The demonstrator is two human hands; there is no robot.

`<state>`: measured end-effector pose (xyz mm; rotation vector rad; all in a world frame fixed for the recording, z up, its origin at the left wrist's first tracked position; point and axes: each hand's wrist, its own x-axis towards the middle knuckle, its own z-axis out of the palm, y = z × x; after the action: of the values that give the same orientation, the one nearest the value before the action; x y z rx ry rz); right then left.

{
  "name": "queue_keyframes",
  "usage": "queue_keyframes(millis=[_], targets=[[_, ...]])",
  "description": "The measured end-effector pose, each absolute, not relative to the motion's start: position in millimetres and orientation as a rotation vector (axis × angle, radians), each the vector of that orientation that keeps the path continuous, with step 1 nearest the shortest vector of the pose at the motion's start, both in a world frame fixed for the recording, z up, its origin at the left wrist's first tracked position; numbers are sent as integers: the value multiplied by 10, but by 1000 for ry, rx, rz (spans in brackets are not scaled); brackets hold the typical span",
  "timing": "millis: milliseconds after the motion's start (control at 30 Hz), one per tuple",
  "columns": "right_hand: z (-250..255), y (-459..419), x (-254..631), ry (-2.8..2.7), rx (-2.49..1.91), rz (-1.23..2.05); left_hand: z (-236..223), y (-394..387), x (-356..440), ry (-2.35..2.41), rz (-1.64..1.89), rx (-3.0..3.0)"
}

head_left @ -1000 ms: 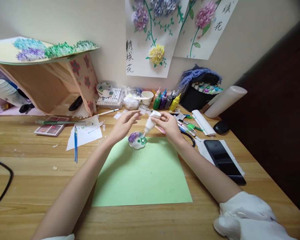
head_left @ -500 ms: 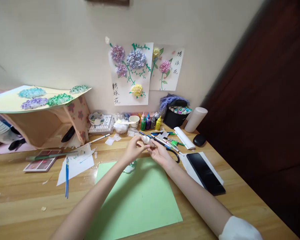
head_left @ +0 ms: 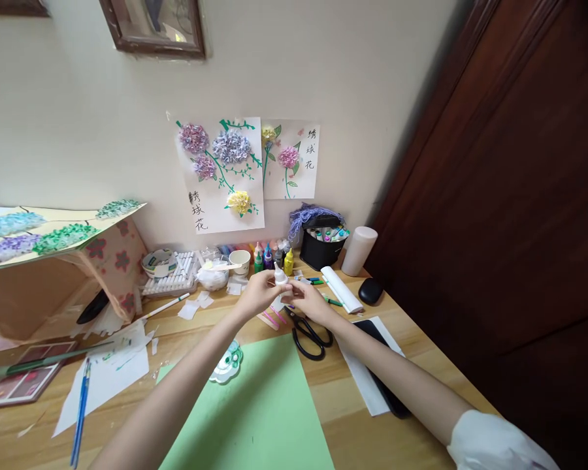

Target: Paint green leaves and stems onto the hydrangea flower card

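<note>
Both hands meet on a small white squeeze bottle (head_left: pixel 279 275), which stands upright in the air with its pointed nozzle up. My left hand (head_left: pixel 258 294) is closed, its fingers and thumb around the nozzle end. Lower down, my right hand (head_left: pixel 308 301) grips the bottle's body, most of which the fingers hide. Beneath them lie black-handled scissors (head_left: pixel 311 336) and a few pink sticks (head_left: pixel 272 318). Nearer to me is a light green sheet (head_left: pixel 255 411), with a white scalloped cutout with green painting (head_left: pixel 228 362) on it, partly covered by my left forearm.
Behind the hands stand small paint bottles (head_left: pixel 267 258), a paper cup (head_left: pixel 240 263) and a black marker case (head_left: pixel 322 248). A phone (head_left: pixel 394 398) and a mouse (head_left: pixel 370 291) are at right. Blue brushes (head_left: pixel 81 411) and a box with a flowered picture (head_left: pixel 112 267) are at left.
The white bottle has gone from lying tilted to upright, nozzle up, between my hands. My view has shifted right and up, and the scissors show more fully.
</note>
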<state>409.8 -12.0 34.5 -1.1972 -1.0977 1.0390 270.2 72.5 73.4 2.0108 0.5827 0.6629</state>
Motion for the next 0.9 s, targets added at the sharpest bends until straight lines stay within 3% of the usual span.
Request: queue_keyframes(millis=[200, 467, 733, 900], targets=[[460, 171, 4380, -1275, -1351, 847, 987, 1052, 2960, 600, 561, 2140], [657, 96, 4846, -1341, -1636, 511, 1253, 1611, 3426, 950, 768, 2256], [407, -333, 5124, -1511, -1831, 600, 1080, 1804, 3703, 1165, 697, 2322], [746, -544, 5006, -1635, -1697, 599, 969, 1966, 3750, 1230, 590, 2325]])
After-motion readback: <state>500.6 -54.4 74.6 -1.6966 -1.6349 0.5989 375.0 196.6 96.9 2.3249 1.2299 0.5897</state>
